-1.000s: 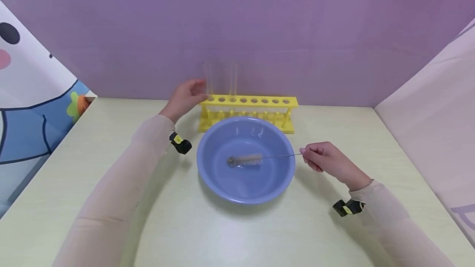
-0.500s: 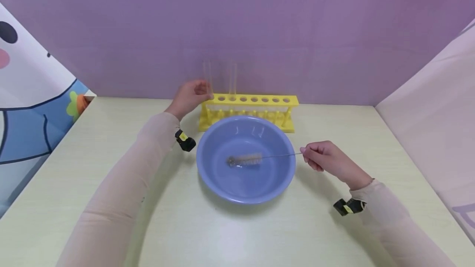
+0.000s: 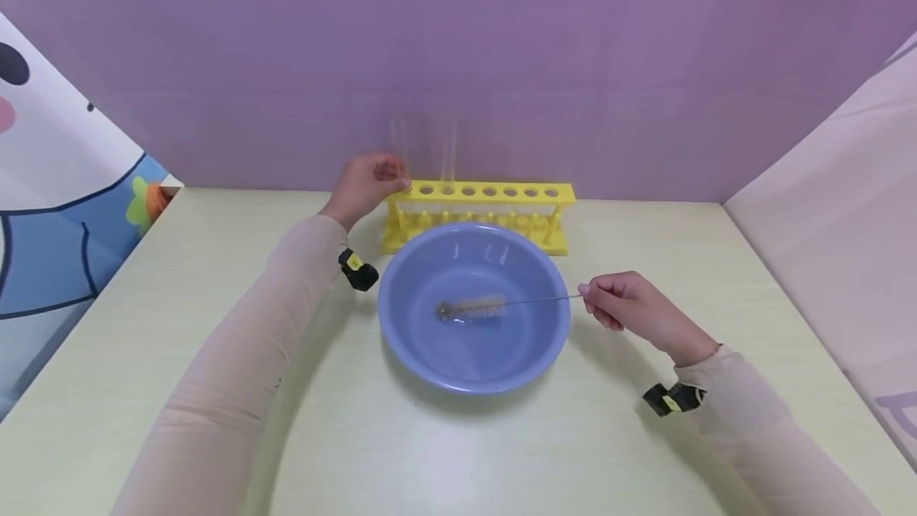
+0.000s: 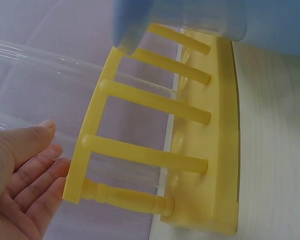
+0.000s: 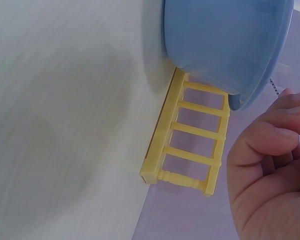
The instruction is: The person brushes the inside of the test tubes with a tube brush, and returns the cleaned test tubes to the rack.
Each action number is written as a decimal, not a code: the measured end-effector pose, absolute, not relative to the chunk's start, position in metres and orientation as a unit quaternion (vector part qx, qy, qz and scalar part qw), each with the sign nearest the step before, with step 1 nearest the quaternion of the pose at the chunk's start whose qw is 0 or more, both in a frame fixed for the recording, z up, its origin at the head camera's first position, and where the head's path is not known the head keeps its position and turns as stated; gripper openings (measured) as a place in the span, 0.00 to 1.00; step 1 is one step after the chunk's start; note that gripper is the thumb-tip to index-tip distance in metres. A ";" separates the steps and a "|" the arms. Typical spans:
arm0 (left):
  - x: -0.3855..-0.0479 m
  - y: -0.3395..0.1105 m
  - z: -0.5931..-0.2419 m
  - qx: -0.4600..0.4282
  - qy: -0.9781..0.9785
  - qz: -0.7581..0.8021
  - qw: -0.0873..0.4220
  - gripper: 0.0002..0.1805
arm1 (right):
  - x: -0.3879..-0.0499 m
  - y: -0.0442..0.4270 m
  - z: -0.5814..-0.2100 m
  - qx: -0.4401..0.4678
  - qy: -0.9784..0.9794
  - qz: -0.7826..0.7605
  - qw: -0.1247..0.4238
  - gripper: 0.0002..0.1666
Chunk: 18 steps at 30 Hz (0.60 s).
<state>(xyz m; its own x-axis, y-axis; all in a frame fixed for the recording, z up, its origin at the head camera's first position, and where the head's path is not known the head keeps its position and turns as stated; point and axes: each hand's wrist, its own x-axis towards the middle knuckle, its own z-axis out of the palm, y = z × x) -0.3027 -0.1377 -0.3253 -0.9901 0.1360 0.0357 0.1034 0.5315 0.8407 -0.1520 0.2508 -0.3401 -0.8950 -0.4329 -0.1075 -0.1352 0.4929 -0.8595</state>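
Observation:
At the left end of the yellow rack (image 3: 494, 192), my left hand (image 3: 364, 186) has its thumb and fingers round a clear test tube (image 3: 401, 151) standing in the end hole. A second clear tube (image 3: 448, 154) stands upright in a hole to its right. The left wrist view shows the left hand (image 4: 27, 175) beside the rack's top bar (image 4: 90, 120), fingers curved about the tube. My right hand (image 3: 634, 310) pinches the thin wire handle of a brush (image 3: 481, 307), whose bristles lie inside the blue basin (image 3: 473, 365). In the right wrist view the right hand (image 5: 272, 165) is curled near the twisted wire (image 5: 274, 86).
The basin stands directly in front of the rack, overlapping its base in the head view. A purple backdrop (image 3: 458, 38) rises behind the pale table (image 3: 458, 452). Patterned cloth (image 3: 50, 253) hangs at the left, a light cloth (image 3: 824, 205) at the right.
My left hand has moved slightly right, and its fingers have closed in round the leftmost tube. The right hand and the brush have hardly moved.

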 end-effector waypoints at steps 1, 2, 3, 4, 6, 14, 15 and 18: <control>-0.302 -0.138 -0.325 0.069 0.875 0.479 0.016 0.14 | -0.152 0.250 -0.340 -0.168 0.849 -0.476 0.158 0.23; -0.302 -0.138 -0.325 0.071 0.875 0.479 0.013 0.14 | -0.152 0.250 -0.339 -0.170 0.848 -0.476 0.159 0.23; -0.301 -0.138 -0.325 0.073 0.876 0.477 0.009 0.14 | -0.151 0.250 -0.339 -0.170 0.848 -0.475 0.159 0.23; -0.301 -0.139 -0.324 0.075 0.877 0.475 0.005 0.14 | -0.151 0.249 -0.338 -0.169 0.849 -0.475 0.159 0.23; -0.301 -0.139 -0.321 0.078 0.877 0.474 -0.005 0.14 | -0.151 0.249 -0.338 -0.166 0.851 -0.473 0.160 0.24; -0.296 -0.136 -0.302 0.072 0.866 0.494 -0.025 0.16 | -0.153 0.252 -0.337 -0.166 0.850 -0.473 0.164 0.23; -0.295 -0.136 -0.300 0.070 0.864 0.497 -0.026 0.17 | -0.153 0.252 -0.337 -0.167 0.849 -0.474 0.163 0.22; -0.295 -0.137 -0.295 0.069 0.861 0.503 -0.031 0.18 | -0.153 0.253 -0.337 -0.167 0.846 -0.480 0.164 0.22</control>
<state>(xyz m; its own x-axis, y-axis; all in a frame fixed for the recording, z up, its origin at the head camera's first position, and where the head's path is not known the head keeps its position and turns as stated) -0.2951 -0.1365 -0.2946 -0.9885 0.0874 0.1232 0.1502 0.4855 0.8613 -0.1532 0.2530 -0.3373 -0.8905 -0.4397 -0.1171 -0.1252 0.4843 -0.8659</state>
